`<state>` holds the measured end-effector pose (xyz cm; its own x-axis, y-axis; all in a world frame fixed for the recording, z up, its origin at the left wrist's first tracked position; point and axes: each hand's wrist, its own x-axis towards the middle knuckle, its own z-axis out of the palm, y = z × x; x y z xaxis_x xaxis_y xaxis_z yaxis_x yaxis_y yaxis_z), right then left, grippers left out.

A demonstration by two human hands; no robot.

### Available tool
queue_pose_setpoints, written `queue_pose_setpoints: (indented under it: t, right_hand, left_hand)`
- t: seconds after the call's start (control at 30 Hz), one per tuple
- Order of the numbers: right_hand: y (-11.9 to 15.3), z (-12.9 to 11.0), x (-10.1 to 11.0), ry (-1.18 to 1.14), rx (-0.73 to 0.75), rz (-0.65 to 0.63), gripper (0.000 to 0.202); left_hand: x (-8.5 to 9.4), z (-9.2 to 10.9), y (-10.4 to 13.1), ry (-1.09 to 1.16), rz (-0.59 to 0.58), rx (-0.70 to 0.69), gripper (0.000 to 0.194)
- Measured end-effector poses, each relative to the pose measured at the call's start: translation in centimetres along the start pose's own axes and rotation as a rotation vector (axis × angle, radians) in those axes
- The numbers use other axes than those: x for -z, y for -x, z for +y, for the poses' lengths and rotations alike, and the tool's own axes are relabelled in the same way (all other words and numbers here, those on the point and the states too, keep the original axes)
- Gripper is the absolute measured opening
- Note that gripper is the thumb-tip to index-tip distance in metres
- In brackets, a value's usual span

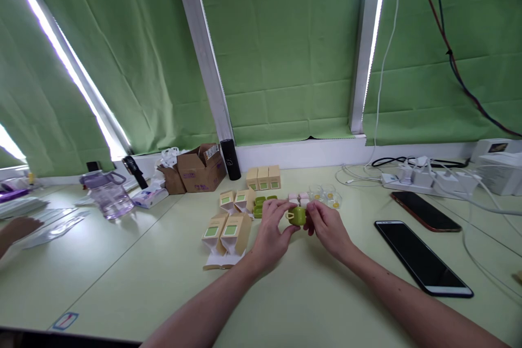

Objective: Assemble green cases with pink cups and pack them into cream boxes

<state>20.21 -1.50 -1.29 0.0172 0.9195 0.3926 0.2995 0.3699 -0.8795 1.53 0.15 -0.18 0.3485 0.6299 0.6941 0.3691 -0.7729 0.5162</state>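
Note:
A small green case (299, 216) with a cream loop on its left side is held up over the table between my two hands. My left hand (269, 232) grips it between thumb and fingers from the left. The fingers of my right hand (326, 225) are closed at its right edge; whether they pinch some small part is hidden. Just behind my hands are several green cases (261, 206), pink-white pieces (299, 197) and clear round containers with yellow centres (327, 196). Open cream boxes with green labels (230, 231) stand left of my left hand.
Cream boxes (263, 178) line up farther back, beside a black cylinder (230, 159) and a cardboard box (201, 168). Two phones (422, 258) and a power strip (420, 182) with cables lie right. Left are a purple water bottle (106, 194) and another person's hand (20, 228).

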Motion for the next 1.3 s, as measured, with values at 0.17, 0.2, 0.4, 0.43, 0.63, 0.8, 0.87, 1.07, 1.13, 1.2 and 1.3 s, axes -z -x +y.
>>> queue_pose_setpoints:
  t: [0.17, 0.2, 0.4, 0.43, 0.63, 0.8, 0.87, 1.07, 1.13, 1.2, 1.3]
  right_hand:
    - [-0.8, 1.2, 1.1, 0.337, 0.055, 0.123, 0.032]
    - [-0.9, 1.5, 1.2, 0.417, 0.077, 0.149, 0.025]
    - [-2.0, 3.4, 1.5, 0.789, 0.227, 0.197, 0.010]
    - [-2.1, 3.5, 1.4, 0.836, 0.244, 0.181, 0.014]
    - [-3.2, 3.3, 1.1, 1.069, 0.225, 0.083, 0.035]
    - [-4.4, 3.1, 0.6, 1.163, 0.259, 0.017, 0.030]
    - [-4.8, 3.2, 0.4, 1.189, 0.267, -0.006, 0.025]
    - [-4.9, 3.4, 0.2, 1.231, 0.286, 0.014, 0.020]
    - [-4.5, 3.5, 0.4, 1.214, 0.298, 0.038, 0.020]
    - [-4.2, 3.5, 0.6, 1.142, 0.291, 0.080, 0.019]
    - [-3.9, 3.2, 0.7, 0.860, 0.208, 0.168, 0.020]
  left_hand:
    - [-0.1, -0.9, -0.5, 0.168, 0.095, 0.243, 0.046]
    - [-0.2, -1.3, -0.6, 0.231, 0.103, 0.298, 0.045]
    - [-0.2, -2.1, -1.0, 0.693, 0.118, 0.508, 0.051]
    - [-0.2, -2.0, -1.0, 0.746, 0.120, 0.534, 0.054]
    - [0.1, -1.3, -1.0, 0.876, 0.113, 0.616, 0.062]
    - [0.0, -1.3, -1.0, 0.912, 0.131, 0.647, 0.063]
    - [0.0, -1.2, -1.0, 0.920, 0.135, 0.656, 0.063]
    - [0.1, -1.0, -1.1, 0.908, 0.149, 0.660, 0.063]
    - [0.1, -0.9, -1.2, 0.896, 0.153, 0.655, 0.063]
    - [0.2, -1.0, -1.2, 0.882, 0.160, 0.648, 0.061]
    - [0.2, -1.1, -1.1, 0.849, 0.181, 0.633, 0.058]
